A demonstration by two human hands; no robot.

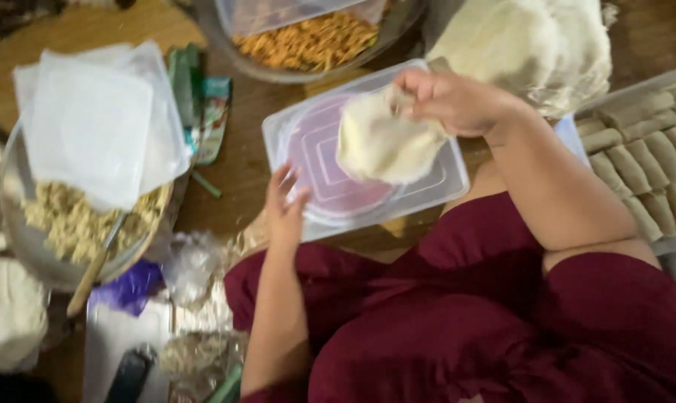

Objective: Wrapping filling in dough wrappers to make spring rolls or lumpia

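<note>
the right hand (pixel 457 101) is pinching a wrapper (pixel 383 142) by its top edge, fingers closed on it, dangling it over the lid (pixel 427 190). the left hand (pixel 286 205) is resting open-fingered on the lid's near edge, holding nothing. this seems to be the laying-out step; setting the wrapper down flat calls for a slow, even lowering. finished rolls (pixel 644 157) are lying in a tray on the right.

Warm dim light, soft motion blur
</note>
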